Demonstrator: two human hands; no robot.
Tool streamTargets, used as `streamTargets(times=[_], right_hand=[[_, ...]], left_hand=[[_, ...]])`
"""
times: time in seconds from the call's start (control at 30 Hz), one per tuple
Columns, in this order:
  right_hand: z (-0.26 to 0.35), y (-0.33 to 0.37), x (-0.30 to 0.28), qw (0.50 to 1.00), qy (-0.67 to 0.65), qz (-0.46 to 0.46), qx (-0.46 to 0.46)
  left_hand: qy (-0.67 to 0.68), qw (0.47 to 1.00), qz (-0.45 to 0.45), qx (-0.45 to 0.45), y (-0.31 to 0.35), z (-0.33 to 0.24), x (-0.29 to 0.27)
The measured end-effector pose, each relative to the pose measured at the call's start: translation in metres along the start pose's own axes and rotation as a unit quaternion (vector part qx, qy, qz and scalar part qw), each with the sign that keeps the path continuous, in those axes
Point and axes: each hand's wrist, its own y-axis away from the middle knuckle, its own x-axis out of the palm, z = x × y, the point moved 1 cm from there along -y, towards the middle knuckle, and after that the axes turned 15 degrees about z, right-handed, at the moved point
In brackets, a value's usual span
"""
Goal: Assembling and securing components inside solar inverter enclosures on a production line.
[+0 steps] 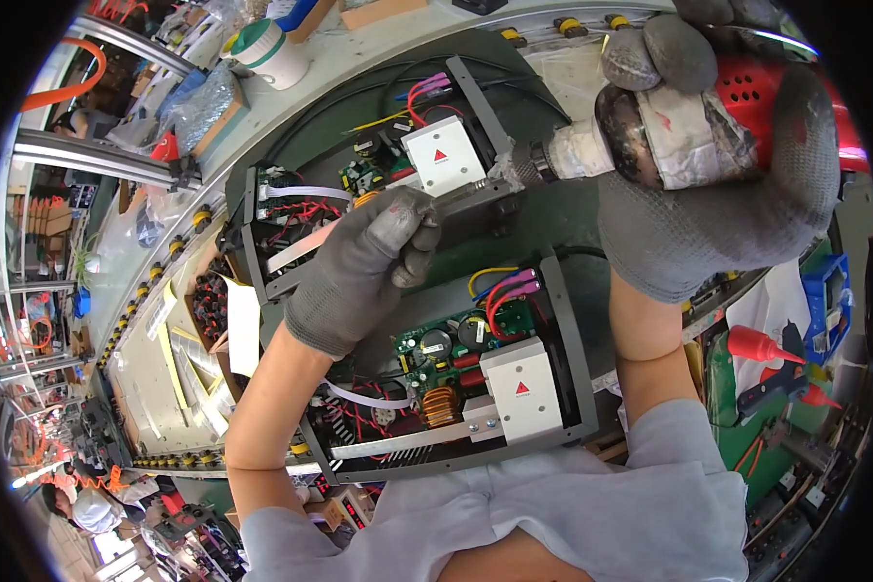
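Observation:
My gloved right hand [718,213] is wrapped around a red power drill [684,136] whose front is bound in worn tape. Its chuck points left, and the bit reaches toward the fingertips of my gloved left hand [369,257]. Those left fingers are pinched together over the near rail of the far open metal chassis [480,107]; whatever they hold is hidden. Inside that chassis are circuit boards, red wires and a white block [444,155] with a red triangle. Closer to me lies a similar open chassis [577,388] with a green circuit board [436,344], a copper coil and another white block [522,393].
Both chassis rest on a dark green mat [485,252]. A white cup with a green lid [270,53] stands at the back left. Roller tracks [155,272] curve along the left. At the right are a blue bin [829,306] and a red nozzle bottle [759,344].

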Motion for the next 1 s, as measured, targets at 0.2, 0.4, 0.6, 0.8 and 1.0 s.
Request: streamTargets(times=[0.2,0.4,0.6,0.8,1.0], right_hand=[[0.003,-0.013,0.025,0.987,-0.122,0.099,-0.028],[0.008,-0.026,0.034,0.954,-0.22,0.198,-0.038],[0.009,-0.014,0.048,0.98,-0.19,0.041,0.034],[0.006,-0.015,0.04,0.977,-0.201,0.055,0.04],[0.005,-0.02,0.044,0.983,-0.177,0.043,0.03]], left_hand=[[0.023,0.995,-0.094,0.016,-0.001,0.0,0.015],[0.034,0.996,-0.084,-0.012,0.002,-0.001,0.011],[0.052,0.995,-0.079,-0.009,0.002,-0.001,0.008],[0.078,0.993,-0.088,-0.007,0.003,-0.001,0.009],[0.073,0.992,-0.1,0.014,0.0,-0.013,0.016]])
